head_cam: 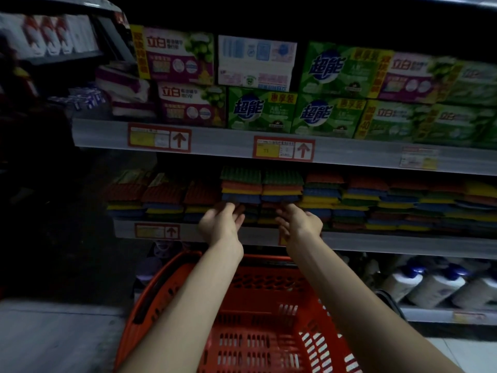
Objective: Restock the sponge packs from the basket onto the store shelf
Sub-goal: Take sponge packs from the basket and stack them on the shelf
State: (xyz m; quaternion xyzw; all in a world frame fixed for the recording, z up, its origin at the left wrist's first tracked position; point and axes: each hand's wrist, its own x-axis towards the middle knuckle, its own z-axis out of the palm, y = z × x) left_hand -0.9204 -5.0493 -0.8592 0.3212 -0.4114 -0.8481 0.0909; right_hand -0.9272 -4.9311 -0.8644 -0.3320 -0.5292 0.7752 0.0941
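Multicoloured sponge packs fill the middle shelf [376, 242] in stacks. Two packs with green tops, one on the left [241, 184] and one on the right [282, 185], sit highest at the centre. My left hand [222, 222] reaches up under the left pack, palm up, with its fingertips at the pack's lower edge. My right hand [297, 223] does the same under the right pack. Both hands have relaxed, slightly bent fingers that grip nothing. The red basket [166, 286] stands below my forearms, and no packs show in its visible bottom.
The shelf above [215, 142] carries green and purple soap boxes and price tags with red arrows. White bottles [430, 286] stand on the lowest shelf at the right. At the left lies a dark aisle with pale floor [53, 340].
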